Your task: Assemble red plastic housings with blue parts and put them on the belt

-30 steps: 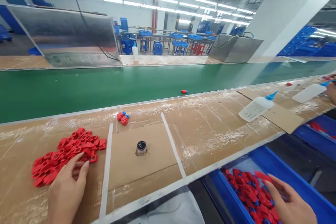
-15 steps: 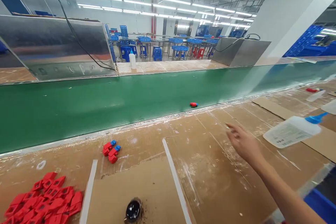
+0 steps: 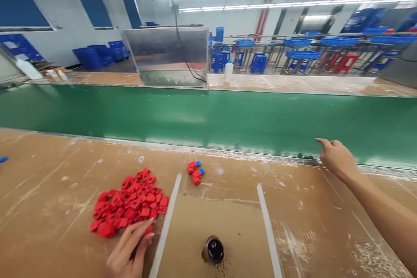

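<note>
A heap of several small red plastic parts (image 3: 128, 203) lies on the brown cardboard-covered bench. My left hand (image 3: 127, 252) rests at the near edge of the heap, fingers stretched toward it and touching the closest parts. My right hand (image 3: 335, 157) is held out over the bench edge beside the green conveyor belt (image 3: 208, 115), fingers loosely curled with the index finger pointing left; nothing shows in it. Two or three red-and-blue assembled pieces (image 3: 195, 171) lie beyond the heap. A small round black-topped jar (image 3: 213, 249) stands on the cardboard between two white tape strips.
A shiny metal box (image 3: 167, 54) and a white bottle (image 3: 229, 71) stand on the far side of the belt. Blue crates, stools and tables fill the hall behind. A blue scrap (image 3: 3, 159) lies at the far left of the bench.
The view has swung left, so the squeeze bottles and the blue bin are out of sight. My right hand rose from the bin to the belt edge. My left hand is back at the red heap.
</note>
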{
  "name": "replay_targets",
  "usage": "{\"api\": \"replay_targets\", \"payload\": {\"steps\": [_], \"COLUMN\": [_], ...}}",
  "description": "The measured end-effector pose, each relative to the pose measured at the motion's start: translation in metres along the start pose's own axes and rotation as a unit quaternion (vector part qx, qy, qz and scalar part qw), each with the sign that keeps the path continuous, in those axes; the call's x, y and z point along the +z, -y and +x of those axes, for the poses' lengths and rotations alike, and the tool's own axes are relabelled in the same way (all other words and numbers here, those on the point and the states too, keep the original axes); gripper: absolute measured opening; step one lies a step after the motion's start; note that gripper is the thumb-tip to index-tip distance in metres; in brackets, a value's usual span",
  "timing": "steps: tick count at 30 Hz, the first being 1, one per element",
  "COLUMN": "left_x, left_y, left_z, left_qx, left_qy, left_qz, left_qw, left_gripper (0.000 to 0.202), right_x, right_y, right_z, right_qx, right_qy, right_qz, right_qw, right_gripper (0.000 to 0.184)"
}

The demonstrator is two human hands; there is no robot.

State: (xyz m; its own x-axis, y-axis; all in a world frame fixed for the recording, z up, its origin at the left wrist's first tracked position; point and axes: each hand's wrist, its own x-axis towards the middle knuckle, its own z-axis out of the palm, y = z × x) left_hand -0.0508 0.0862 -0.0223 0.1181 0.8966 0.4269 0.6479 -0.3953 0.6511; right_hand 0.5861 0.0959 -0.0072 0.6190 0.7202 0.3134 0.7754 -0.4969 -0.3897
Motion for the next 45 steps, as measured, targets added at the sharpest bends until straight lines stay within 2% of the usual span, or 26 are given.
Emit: {"api": "replay_targets", "payload": {"steps": [3,5,7,9,11,13,17,21,23,25,28,29,31,34,39,45], "left_x": [-0.003,-0.005,-0.007,-0.01,-0.013,-0.015,-0.021,-0.027,-0.029,-0.03,-0.031,-0.031,-0.031,-0.029,-0.021,-0.015], "left_y": [-0.009,-0.013,-0.014,-0.016,-0.018,-0.022,-0.031,-0.038,-0.039,-0.038,-0.035,-0.034,-0.034,-0.037,-0.048,-0.053], "left_z": [-0.002,-0.004,-0.005,-0.008,-0.013,-0.019,-0.027,-0.026,-0.024,-0.024,-0.023,-0.022,-0.022,-0.023,-0.029,-0.033], "left_qx": [-0.08,-0.153,-0.229,-0.293,-0.329,-0.339,-0.313,-0.321,-0.322,-0.296,-0.191,-0.152,-0.097,-0.096,-0.152,-0.137], "left_qy": [0.045,0.054,0.046,0.05,0.073,0.097,0.114,0.171,0.199,0.206,0.191,0.19,0.198,0.206,0.221,0.286], "left_qz": [-0.129,-0.219,-0.316,-0.408,-0.475,-0.516,-0.569,-0.58,-0.55,-0.473,-0.31,-0.262,-0.192,-0.161,-0.242,-0.256], "left_qw": [0.987,0.962,0.919,0.863,0.813,0.781,0.752,0.729,0.745,0.804,0.911,0.934,0.956,0.961,0.932,0.913], "left_gripper": [0.021,0.025,0.028,0.031,0.036,0.038,0.035,0.029,0.027,0.028,0.028,0.028,0.029,0.03,0.023,0.012], "right_x": [-0.009,-0.017,-0.027,-0.036,-0.043,-0.047,-0.047,-0.046,-0.045,-0.044,-0.042,-0.042,-0.042,-0.043,-0.047,-0.053], "right_y": [0.031,0.05,0.064,0.075,0.08,0.082,0.081,0.082,0.084,0.085,0.086,0.086,0.087,0.086,0.078,0.079], "right_z": [-0.05,-0.099,-0.154,-0.209,-0.26,-0.301,-0.35,-0.364,-0.365,-0.365,-0.367,-0.368,-0.369,-0.37,-0.367,-0.361], "right_qx": [-0.017,-0.024,-0.014,0.018,0.054,0.082,0.117,0.123,0.125,0.128,0.126,0.125,0.129,0.147,0.186,0.188], "right_qy": [0.009,0.035,0.067,0.1,0.123,0.13,0.11,0.091,0.085,0.08,0.074,0.073,0.069,0.066,0.089,0.113], "right_qz": [0.054,0.099,0.166,0.25,0.308,0.343,0.382,0.385,0.385,0.383,0.383,0.383,0.379,0.378,0.433,0.452], "right_qw": [0.998,0.994,0.984,0.963,0.942,0.927,0.91,0.91,0.911,0.911,0.912,0.912,0.914,0.912,0.878,0.865], "right_gripper": [0.036,0.039,0.04,0.046,0.054,0.059,0.063,0.061,0.06,0.06,0.059,0.059,0.058,0.06,0.065,0.058]}}
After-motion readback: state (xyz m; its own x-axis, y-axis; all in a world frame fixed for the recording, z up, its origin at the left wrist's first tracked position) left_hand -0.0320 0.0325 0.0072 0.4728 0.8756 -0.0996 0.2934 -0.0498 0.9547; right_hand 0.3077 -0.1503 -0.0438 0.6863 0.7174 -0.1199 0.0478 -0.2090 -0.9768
